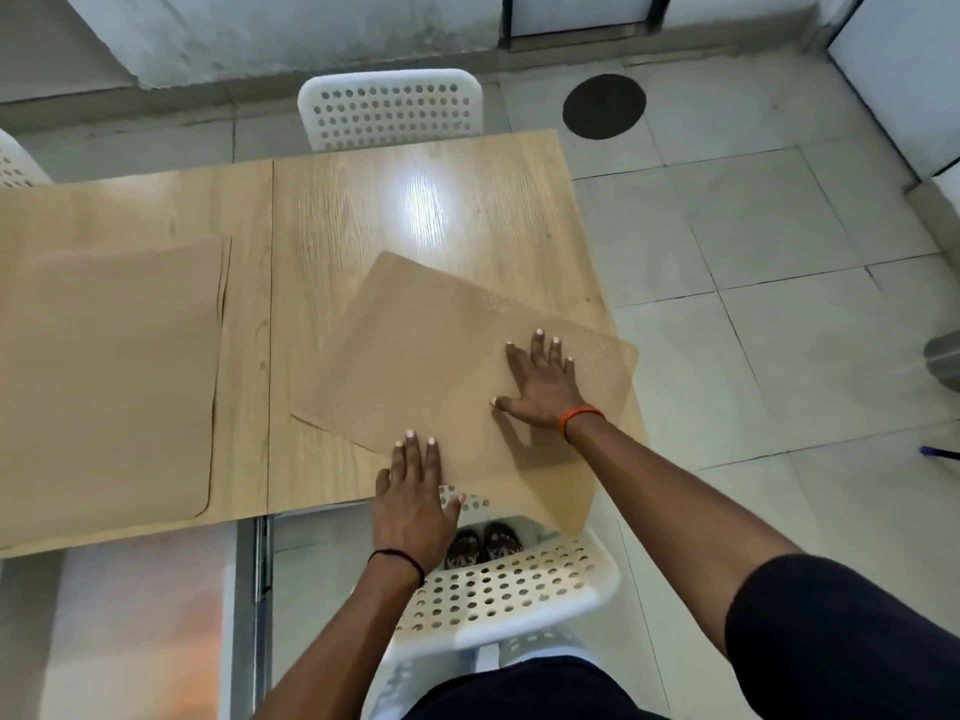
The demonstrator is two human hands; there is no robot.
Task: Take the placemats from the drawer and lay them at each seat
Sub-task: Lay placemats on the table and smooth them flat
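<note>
Both my hands flat on a crooked placemat

My left hand and right hand lie with fingers spread straight on the tan placemat, which sits askew at lower centre of the frame, its near corner overhanging the wooden table. Another placemat lies at left.

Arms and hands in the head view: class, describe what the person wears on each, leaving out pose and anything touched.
The left hand has a thin black cord band at its wrist. The right hand has an orange band at its wrist. Both forearms are bare; a dark sleeve covers the right upper arm. No rings or gloves can be seen.
</note>
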